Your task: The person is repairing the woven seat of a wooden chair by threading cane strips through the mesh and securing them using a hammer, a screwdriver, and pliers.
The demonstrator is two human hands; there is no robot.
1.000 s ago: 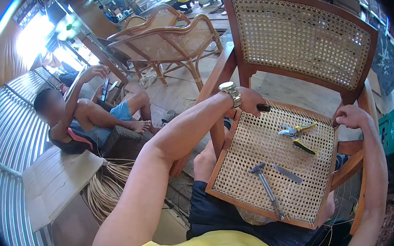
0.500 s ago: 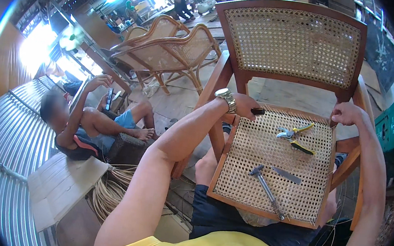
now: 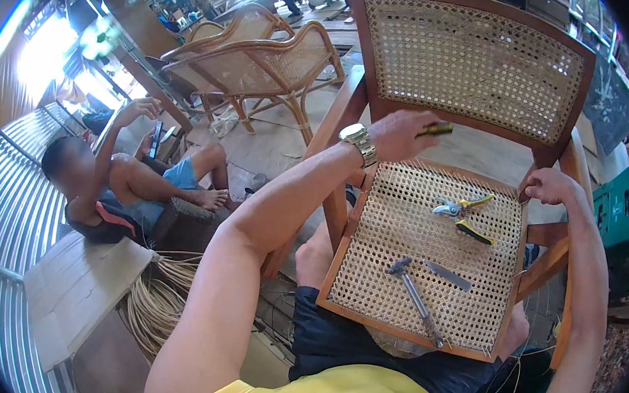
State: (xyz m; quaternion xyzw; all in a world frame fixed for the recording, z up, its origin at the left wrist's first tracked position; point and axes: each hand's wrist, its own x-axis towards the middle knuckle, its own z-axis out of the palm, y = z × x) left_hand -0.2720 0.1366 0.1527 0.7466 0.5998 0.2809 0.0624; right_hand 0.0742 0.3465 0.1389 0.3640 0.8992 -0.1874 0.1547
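while the right hand (image 3: pixel 552 187) stays by the far right corner of the seat (image 3: pixel 394 230), the left hand (image 3: pixel 402 135) has come up off the seat's far left corner, where it was half a second ago, and now shows in front of the lower rail of the back (image 3: pixel 475 68). it is closed round a dark and yellow tool (image 3: pixel 436 129), whose kind i cannot make out, and the tool has risen with it. the right hand's fingers are curled in; whether they pinch a strand or the wood, i cannot tell.

the seat lies just nearer the person than the left hand, and to the left of the right one. for the work on the cane, i judge that the lift frees the far left corner and leaves the row of strand ends (image 3: pixel 437 164) between the two hands easier to get at.

nearer the person than both hands, the pruners (image 3: pixel 461 209) rest on the cane with their handles spread, in the same spot as before. farther toward the person lie the blade (image 3: pixel 448 276) and, left of it, the hammer (image 3: pixel 417 300), both unmoved on the seat.
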